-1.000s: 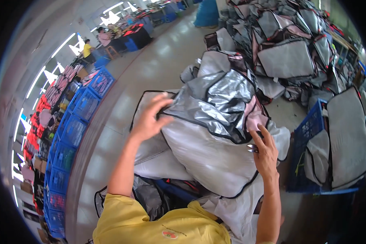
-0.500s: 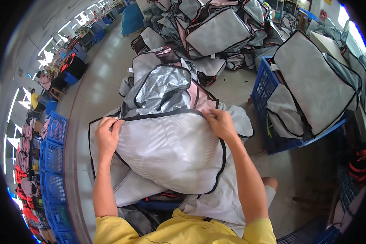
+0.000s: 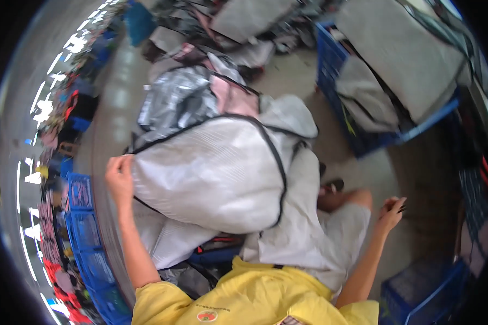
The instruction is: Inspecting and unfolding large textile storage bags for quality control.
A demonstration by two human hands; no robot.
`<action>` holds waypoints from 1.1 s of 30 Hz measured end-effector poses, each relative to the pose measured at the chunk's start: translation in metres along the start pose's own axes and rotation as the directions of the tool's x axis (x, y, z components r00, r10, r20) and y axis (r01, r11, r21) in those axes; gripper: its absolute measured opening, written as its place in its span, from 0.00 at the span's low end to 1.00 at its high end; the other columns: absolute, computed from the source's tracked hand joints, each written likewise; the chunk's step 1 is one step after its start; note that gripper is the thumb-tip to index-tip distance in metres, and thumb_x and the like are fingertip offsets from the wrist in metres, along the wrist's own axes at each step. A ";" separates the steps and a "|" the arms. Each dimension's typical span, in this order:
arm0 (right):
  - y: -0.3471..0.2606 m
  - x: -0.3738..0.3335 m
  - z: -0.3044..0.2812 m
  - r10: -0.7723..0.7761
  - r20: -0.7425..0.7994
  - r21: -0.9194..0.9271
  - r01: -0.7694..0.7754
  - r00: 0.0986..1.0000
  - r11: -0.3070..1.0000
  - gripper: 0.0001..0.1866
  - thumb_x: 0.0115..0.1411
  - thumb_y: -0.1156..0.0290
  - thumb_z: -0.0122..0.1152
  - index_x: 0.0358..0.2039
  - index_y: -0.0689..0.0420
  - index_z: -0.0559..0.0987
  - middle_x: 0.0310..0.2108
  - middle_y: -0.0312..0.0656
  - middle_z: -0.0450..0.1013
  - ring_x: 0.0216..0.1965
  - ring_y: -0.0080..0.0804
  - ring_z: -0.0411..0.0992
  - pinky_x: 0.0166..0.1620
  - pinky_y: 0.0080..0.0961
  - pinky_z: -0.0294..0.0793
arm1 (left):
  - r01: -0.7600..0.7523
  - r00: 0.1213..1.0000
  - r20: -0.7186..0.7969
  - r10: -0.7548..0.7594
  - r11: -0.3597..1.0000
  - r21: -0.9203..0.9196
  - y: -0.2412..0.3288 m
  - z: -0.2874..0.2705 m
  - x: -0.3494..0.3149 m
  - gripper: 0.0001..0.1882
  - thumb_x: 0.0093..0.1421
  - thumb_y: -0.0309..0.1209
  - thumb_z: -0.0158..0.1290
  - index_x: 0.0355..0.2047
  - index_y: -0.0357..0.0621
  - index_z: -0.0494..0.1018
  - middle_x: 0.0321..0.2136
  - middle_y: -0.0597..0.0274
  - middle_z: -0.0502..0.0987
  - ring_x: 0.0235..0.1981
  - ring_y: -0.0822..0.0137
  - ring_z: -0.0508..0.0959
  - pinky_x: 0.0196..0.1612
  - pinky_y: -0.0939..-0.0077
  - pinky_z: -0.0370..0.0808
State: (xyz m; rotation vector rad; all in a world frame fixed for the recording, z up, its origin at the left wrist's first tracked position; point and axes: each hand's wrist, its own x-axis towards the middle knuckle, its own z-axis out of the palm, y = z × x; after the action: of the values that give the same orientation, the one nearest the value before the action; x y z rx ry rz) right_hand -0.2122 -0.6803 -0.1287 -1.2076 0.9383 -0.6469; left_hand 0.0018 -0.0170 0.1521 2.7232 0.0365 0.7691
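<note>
A pale grey sewn fabric piece (image 3: 211, 176) with black bound edges, seemingly a bag, is spread across my lap. My left hand (image 3: 119, 174) pinches its upper left corner between thumb and fingers. Out to the right, apart from the fabric, my right hand (image 3: 389, 215) is closed, fingers curled together. Something small and dark shows at its fingertips, too blurred to name. Beyond the black edge lie a crumpled silver lining (image 3: 179, 97) and a pink panel (image 3: 236, 97).
A blue crate (image 3: 358, 143) heaped with grey bag pieces (image 3: 406, 59) stands at the right. Another blue crate (image 3: 425, 290) is at the lower right. Blue crates (image 3: 87, 230) line the left. More grey pieces (image 3: 249, 19) are piled on the floor ahead.
My right hand has let go of the fabric's upper edge and swung out to the right. My left hand keeps its corner. The view has shifted, and the fabric's right side has sagged.
</note>
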 end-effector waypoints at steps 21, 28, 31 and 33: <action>0.124 -0.058 -0.037 0.367 0.188 -0.142 -0.345 0.911 0.928 0.30 0.79 0.45 0.41 0.59 0.58 0.80 0.56 0.45 0.79 0.57 0.33 0.74 0.63 0.32 0.70 | -0.243 0.957 0.246 0.155 0.890 0.385 0.106 0.058 0.154 0.23 0.62 0.55 0.60 0.35 0.46 0.86 0.36 0.47 0.85 0.41 0.42 0.84 0.45 0.50 0.78; 0.125 -0.051 -0.035 0.352 0.211 -0.168 -0.321 0.912 0.932 0.31 0.79 0.45 0.41 0.59 0.58 0.80 0.56 0.45 0.79 0.57 0.32 0.74 0.63 0.32 0.70 | -0.139 0.963 0.266 0.033 0.910 0.391 0.132 0.075 0.149 0.20 0.63 0.52 0.62 0.37 0.47 0.87 0.39 0.47 0.86 0.44 0.45 0.86 0.47 0.50 0.81; 0.127 -0.053 -0.041 0.344 0.204 -0.179 -0.311 0.917 0.934 0.31 0.79 0.45 0.41 0.58 0.58 0.80 0.56 0.44 0.79 0.57 0.32 0.74 0.63 0.32 0.70 | -0.132 0.953 0.302 0.004 0.905 0.405 0.137 0.079 0.147 0.21 0.63 0.51 0.62 0.39 0.46 0.87 0.41 0.46 0.86 0.46 0.44 0.86 0.49 0.51 0.81; 0.129 -0.054 -0.043 0.344 0.204 -0.176 -0.311 0.917 0.934 0.31 0.79 0.45 0.41 0.58 0.58 0.80 0.56 0.44 0.79 0.57 0.32 0.74 0.63 0.32 0.70 | -0.127 0.959 0.282 0.011 0.909 0.397 0.141 0.082 0.145 0.21 0.62 0.51 0.63 0.40 0.45 0.87 0.41 0.45 0.86 0.46 0.43 0.85 0.50 0.51 0.81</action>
State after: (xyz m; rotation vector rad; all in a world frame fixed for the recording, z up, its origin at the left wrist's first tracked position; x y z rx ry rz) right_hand -0.2834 -0.6229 -0.2430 -1.1831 0.9710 -0.1677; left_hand 0.1600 -0.1588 0.2017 3.2285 0.0436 0.4293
